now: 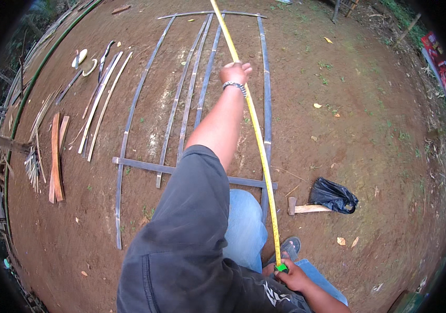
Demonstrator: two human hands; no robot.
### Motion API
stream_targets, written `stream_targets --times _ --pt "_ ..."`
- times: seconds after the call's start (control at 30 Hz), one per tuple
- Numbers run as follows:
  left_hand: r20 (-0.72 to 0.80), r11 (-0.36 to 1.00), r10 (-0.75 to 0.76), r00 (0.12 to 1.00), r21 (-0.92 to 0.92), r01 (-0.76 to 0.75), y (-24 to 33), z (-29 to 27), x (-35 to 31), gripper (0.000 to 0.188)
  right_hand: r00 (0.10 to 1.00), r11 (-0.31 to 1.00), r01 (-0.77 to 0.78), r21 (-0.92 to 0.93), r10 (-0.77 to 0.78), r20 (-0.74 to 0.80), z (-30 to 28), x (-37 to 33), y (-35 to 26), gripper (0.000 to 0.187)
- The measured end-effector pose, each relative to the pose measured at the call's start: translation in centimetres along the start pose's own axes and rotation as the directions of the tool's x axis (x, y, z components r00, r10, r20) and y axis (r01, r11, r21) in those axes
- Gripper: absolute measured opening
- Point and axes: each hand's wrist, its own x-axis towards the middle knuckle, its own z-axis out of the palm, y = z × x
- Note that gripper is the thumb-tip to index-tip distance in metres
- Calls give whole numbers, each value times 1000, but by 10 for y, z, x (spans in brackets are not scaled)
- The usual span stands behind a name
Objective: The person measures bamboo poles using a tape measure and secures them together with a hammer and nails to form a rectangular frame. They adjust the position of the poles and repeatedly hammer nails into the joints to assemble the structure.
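A long yellow tape measure blade (pixel 258 135) runs from the top of the view down to its green case (pixel 282 268). My left hand (pixel 235 73), with a bracelet at the wrist, reaches far forward and is closed on the blade. Low down beside my knee, my right hand (pixel 294 277) grips the green case. Under the stretched blade several dark bamboo slats lie lengthwise on the ground, among them an outer right slat (pixel 267 104) and an outer left slat (pixel 138 99). A near crosspiece (pixel 147 165) and a thin far crosspiece (pixel 191 14) lie across them.
A hatchet (pixel 309 208) lies partly under a black plastic bag (pixel 332 195) at the right. Loose pale strips (pixel 100 101), reddish slats (pixel 56 161) and long-handled tools (pixel 71 83) lie at the left. My sandalled foot (pixel 289 246) stands beside the case. A green hose (pixel 37 78) curves along the left edge.
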Motion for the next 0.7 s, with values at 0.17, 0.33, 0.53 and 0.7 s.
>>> stream_targets --times 0.17,0.33,0.53,0.7 --pt "187 896 -124 975 444 29 -87 -23 -97 26 995 996 -75 53 78 -58 0 6 29 33" --pt "181 742 -656 733 332 582 -137 -66 -283 19 971 947 -201 251 227 -77 -14 16 -6 35" --pt "209 781 -573 792 432 451 -139 -37 -261 22 965 978 -44 204 94 -244 -2 17 -27 36" --pt "194 884 -399 896 340 320 -147 11 -123 20 968 979 -28 204 78 -240 33 8 -9 31"
